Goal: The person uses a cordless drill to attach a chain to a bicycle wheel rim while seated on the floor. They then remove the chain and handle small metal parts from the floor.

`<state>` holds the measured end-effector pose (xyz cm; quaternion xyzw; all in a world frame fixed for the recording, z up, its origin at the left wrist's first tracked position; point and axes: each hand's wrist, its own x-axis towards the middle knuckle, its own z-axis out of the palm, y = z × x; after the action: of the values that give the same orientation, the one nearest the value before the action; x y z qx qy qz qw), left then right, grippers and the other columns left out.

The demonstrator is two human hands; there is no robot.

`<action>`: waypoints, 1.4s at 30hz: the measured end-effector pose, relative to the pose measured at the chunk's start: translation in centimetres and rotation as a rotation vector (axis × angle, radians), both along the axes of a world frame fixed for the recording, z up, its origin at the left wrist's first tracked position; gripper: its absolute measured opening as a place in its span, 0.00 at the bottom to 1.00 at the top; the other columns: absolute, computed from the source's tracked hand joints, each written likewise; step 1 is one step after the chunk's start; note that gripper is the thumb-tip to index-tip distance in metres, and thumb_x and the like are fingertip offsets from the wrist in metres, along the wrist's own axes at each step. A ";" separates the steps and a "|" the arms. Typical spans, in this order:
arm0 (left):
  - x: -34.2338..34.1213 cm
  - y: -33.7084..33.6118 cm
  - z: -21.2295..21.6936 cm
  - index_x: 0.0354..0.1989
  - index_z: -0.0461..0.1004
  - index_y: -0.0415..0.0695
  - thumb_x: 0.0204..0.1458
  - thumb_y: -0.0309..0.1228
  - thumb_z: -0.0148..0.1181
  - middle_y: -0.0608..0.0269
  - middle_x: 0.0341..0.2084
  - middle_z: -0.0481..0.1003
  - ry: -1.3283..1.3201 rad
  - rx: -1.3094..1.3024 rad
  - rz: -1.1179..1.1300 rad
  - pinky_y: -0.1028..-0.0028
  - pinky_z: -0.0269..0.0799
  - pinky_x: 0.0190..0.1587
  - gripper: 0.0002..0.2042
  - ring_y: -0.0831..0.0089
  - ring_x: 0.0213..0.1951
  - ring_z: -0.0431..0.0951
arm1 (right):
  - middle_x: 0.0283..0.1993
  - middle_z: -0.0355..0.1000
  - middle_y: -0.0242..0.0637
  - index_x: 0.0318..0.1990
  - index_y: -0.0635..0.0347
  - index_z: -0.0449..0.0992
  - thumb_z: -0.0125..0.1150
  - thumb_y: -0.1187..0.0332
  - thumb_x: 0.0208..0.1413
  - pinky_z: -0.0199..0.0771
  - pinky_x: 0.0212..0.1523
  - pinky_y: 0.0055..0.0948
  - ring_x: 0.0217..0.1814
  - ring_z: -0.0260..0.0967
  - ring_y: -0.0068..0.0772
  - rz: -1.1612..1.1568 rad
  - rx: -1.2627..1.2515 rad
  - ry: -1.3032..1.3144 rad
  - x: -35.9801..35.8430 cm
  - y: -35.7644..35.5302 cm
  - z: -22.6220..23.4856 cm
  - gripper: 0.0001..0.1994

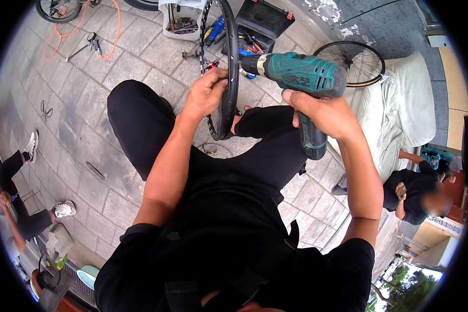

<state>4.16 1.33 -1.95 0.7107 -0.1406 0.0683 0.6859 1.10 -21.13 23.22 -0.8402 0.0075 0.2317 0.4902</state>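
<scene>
A black bicycle rim (pixel 226 106) stands upright, edge-on, between my knees. My left hand (pixel 207 92) is closed around the rim's left side, fingers curled against it. In my right hand (pixel 325 112) is a teal and black cordless drill (pixel 301 73), gripped by its handle. The drill's chuck points left at the rim's outer face, and its tip is at or very near the rim; whether it touches I cannot tell. Part of the rim's far side hides behind its near edge.
Beyond the rim lie an open black toolbox (pixel 262 23) and a white bin of parts (pixel 181 23). A spoked wheel (pixel 351 62) leans by the wall near a pale cover (pixel 400 104). An orange hose (pixel 117 31) crosses the paving. People are at left and right.
</scene>
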 end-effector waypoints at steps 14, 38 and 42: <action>0.6 -1.1 -0.3 0.46 0.76 0.33 0.62 0.15 0.57 0.59 0.46 0.78 -0.082 -0.055 0.055 0.72 0.71 0.56 0.07 0.70 0.50 0.78 | 0.34 0.76 0.28 0.44 0.61 0.79 0.69 0.66 0.62 0.74 0.27 0.27 0.25 0.73 0.22 -0.004 -0.050 0.060 -2.4 -0.2 -2.2 0.10; 1.1 -2.6 0.0 0.40 0.81 0.34 0.56 0.16 0.62 0.57 0.37 0.81 -0.111 -0.126 0.138 0.73 0.77 0.43 0.06 0.70 0.39 0.82 | 0.31 0.77 0.34 0.43 0.62 0.79 0.70 0.64 0.56 0.77 0.32 0.32 0.27 0.76 0.30 0.324 -0.422 -0.196 0.8 0.6 0.8 0.13; 0.9 -2.2 0.5 0.41 0.80 0.33 0.58 0.16 0.62 0.57 0.40 0.81 -0.063 -0.121 0.135 0.72 0.75 0.48 0.05 0.69 0.42 0.80 | 0.35 0.77 0.46 0.38 0.64 0.79 0.71 0.68 0.45 0.77 0.41 0.43 0.39 0.78 0.52 0.682 -0.700 -0.432 2.9 1.5 3.2 0.14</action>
<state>5.10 -0.92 -1.49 0.6734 -0.1093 0.1451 0.7166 4.02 -19.59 26.38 -0.9367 -0.2904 0.1834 0.0679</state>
